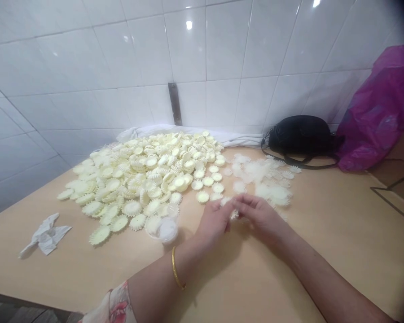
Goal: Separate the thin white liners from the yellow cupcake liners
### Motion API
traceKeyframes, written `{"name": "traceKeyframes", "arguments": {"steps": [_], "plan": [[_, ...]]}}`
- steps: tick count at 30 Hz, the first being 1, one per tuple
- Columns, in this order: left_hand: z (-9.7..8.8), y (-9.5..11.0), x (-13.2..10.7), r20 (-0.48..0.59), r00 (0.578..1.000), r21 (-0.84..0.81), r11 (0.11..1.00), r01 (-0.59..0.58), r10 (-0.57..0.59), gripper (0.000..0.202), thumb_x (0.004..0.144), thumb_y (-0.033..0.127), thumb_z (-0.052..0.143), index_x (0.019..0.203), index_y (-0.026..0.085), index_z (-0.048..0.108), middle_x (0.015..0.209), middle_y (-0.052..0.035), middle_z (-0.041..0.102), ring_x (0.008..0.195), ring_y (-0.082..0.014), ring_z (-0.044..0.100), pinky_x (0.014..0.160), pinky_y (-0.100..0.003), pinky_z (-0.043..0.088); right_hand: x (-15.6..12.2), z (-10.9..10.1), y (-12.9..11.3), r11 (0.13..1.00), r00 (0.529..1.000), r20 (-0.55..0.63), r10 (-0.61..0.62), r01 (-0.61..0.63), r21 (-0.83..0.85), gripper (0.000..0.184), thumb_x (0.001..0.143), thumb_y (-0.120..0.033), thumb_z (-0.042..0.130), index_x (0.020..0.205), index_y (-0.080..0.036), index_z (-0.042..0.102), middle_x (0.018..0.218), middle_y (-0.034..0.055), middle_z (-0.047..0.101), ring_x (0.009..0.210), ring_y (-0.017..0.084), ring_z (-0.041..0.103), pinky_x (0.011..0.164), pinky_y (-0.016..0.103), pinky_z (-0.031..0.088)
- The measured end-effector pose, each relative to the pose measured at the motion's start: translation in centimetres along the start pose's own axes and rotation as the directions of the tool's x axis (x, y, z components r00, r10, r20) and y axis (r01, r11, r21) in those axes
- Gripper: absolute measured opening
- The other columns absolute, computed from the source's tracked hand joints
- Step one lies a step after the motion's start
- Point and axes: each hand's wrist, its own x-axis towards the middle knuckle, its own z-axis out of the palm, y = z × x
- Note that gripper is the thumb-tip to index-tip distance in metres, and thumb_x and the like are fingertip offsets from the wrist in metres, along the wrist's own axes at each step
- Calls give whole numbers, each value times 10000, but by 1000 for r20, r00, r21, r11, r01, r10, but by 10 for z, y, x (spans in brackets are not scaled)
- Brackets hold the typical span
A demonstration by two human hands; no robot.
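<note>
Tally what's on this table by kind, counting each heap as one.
Heap of pale yellow scalloped discs: 1
Heap of translucent white frilled discs: 1
Clear plastic cup: 1
Crumpled white tissue: 1
White cloth: 1
Black bag: 1
Magenta plastic bag: 1
Total: 7

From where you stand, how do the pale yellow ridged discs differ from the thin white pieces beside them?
The yellow discs are creamy and look thick and cupped, while the white pieces are paler, thin and almost translucent. The discs lie heaped in a large pile; the white pieces spread in a smaller, flatter patch. Both have toothed edges and lie on the tan tabletop.
</note>
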Motion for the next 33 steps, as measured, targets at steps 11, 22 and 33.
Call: {"name": "traceKeyframes", "arguments": {"steps": [11,22,33], "plan": [[-2,1,3,36,997,-53,997,64,-62,406,683,560,592,676,161,515,492,14,480,478,-107,480,506,-240,364,5,-4,3,1000,985,-171,22,-20,12,282,617,-418,715,621,-174,574,529,-34,515,497,103,475,520,253,387],[-1,1,2,-11,1000,-61,998,-13,12,216,700,331,626,620,157,526,535,1,520,473,-90,467,507,-242,353,14,-42,8,750,822,-447,-353,-37,-660,173,728,-312,516,663,-192,624,658,34,589,681,202,544,642,329,408],[-1,-4,2,-2,999,-38,998,-41,41,289,726,426,602,627,178,492,508,9,479,466,-109,470,486,-261,355,3,-13,-7,965,973,-216,-83,25,-260,380,767,-510,520,800,-167,678,760,60,654,683,177,556,653,306,407]]}}
